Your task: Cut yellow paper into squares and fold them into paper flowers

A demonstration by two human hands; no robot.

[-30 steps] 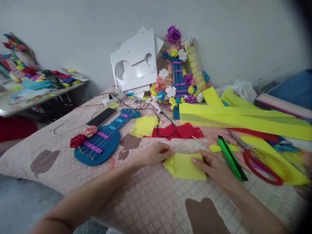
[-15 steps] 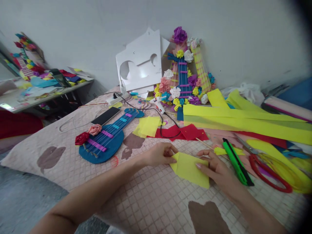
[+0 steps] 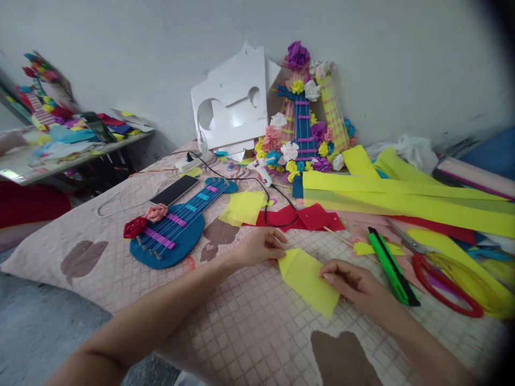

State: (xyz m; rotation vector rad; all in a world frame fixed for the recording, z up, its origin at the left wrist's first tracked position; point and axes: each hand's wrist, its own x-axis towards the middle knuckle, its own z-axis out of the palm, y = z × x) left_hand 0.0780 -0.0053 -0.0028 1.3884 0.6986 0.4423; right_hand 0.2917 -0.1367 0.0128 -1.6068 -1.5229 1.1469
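Observation:
A small piece of yellow crepe paper [image 3: 308, 279] is held above the quilted tablecloth, with a folded flap at its upper left corner. My left hand [image 3: 263, 246] is at that corner, fingers curled and the thumb side against the paper's edge; its exact grip is partly hidden. On the opposite side, my right hand [image 3: 352, 281] pinches the paper's right edge between thumb and fingers. Beyond my hands lies a stack of yellow paper squares [image 3: 245, 208], beside red paper pieces [image 3: 317, 217].
On the right lie a green box cutter [image 3: 388, 265], red-handled scissors [image 3: 446, 295] and long yellow paper strips [image 3: 402, 201]. At left are a blue paper guitar [image 3: 173, 230] and a phone [image 3: 175, 189]. A white glue gun [image 3: 261, 172] with a black cord rests behind, before decorated guitars [image 3: 306, 123].
The yellow paper has tilted, its lower right end swinging down and left. My right hand has closed on its right edge, and my left hand has shifted slightly up and left.

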